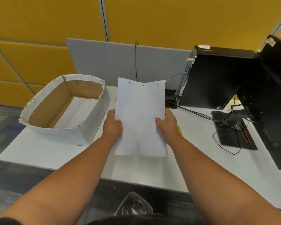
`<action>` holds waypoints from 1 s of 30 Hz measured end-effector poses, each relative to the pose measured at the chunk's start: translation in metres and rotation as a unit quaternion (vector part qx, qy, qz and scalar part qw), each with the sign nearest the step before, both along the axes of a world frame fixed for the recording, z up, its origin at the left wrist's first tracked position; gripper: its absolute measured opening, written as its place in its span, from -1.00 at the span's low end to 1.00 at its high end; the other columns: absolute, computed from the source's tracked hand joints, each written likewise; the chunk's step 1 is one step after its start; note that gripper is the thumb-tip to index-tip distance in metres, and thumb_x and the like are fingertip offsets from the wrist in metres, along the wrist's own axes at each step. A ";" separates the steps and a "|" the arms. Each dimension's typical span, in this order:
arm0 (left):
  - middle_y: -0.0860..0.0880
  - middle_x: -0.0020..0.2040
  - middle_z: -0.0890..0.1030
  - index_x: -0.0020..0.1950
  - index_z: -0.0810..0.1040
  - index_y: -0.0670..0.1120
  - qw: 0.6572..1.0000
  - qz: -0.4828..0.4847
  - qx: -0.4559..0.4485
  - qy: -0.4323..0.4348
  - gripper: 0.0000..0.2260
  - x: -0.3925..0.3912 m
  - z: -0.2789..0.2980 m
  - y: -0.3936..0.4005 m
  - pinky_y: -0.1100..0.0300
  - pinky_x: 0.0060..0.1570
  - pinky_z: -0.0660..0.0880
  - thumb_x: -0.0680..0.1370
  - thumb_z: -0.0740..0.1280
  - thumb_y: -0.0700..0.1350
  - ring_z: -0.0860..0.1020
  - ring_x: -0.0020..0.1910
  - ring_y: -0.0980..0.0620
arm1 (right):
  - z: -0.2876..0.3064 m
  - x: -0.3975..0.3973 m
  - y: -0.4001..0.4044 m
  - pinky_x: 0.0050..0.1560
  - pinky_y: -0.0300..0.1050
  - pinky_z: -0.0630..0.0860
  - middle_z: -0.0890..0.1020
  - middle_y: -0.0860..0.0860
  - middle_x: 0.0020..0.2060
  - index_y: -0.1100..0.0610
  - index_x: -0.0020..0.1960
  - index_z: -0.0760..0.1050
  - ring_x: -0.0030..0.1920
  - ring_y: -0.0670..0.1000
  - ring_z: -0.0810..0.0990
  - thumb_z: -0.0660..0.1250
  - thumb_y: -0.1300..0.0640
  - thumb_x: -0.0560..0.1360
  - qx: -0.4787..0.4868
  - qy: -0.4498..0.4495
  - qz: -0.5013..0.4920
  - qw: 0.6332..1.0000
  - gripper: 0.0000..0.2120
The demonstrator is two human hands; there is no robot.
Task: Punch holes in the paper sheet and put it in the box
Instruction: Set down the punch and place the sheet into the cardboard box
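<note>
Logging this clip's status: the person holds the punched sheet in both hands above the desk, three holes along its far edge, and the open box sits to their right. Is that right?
Not quite. In the head view the open box sits to the person's left, not their right. The rest holds: the left hand and right hand grip the paper sheet above the desk, three holes along its far edge.

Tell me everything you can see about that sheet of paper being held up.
The paper sheet is plain white, thin and slightly bowed, with three small dark holes in a row near its far edge. It is held above the white desk, the left hand gripping its left edge and the right hand its right edge, thumbs on top.
</note>
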State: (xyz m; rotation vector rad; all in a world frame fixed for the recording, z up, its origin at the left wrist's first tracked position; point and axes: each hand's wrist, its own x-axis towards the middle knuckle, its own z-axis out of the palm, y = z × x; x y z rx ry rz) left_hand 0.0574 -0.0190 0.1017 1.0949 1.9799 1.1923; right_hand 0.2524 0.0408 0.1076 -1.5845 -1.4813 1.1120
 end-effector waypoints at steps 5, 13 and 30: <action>-0.04 0.19 0.47 0.50 0.15 0.04 0.999 0.023 0.031 0.024 -0.44 -0.017 0.020 -0.012 0.20 0.10 0.39 0.57 0.22 -0.33 0.48 0.12 -0.02 | 0.001 -0.024 -0.003 0.18 -0.18 0.39 0.53 0.06 0.29 0.05 0.52 0.21 0.25 0.10 0.52 0.24 0.28 0.56 0.014 0.011 0.029 0.999 -0.43; -0.10 0.30 0.50 0.22 0.54 -0.12 0.993 0.049 -0.020 0.107 -0.72 -0.077 0.035 -0.009 0.13 0.32 0.35 0.59 0.20 -0.33 0.45 0.32 -0.11 | 0.022 -0.076 -0.004 -0.29 -0.25 0.37 0.53 0.03 -0.02 0.07 0.34 0.31 -0.21 -0.07 0.49 0.15 0.33 0.58 0.020 0.017 0.059 0.998 -0.63; -0.09 0.17 0.52 0.18 0.55 0.01 0.977 0.063 -0.136 0.150 -0.78 -0.267 0.061 0.025 -0.04 0.26 0.42 0.58 0.25 -0.20 0.46 0.16 -0.15 | 0.053 -0.270 0.016 0.30 0.03 0.49 0.48 0.11 0.34 0.18 0.35 0.48 0.29 0.15 0.49 0.18 0.34 0.57 -0.032 -0.049 0.124 0.991 -0.62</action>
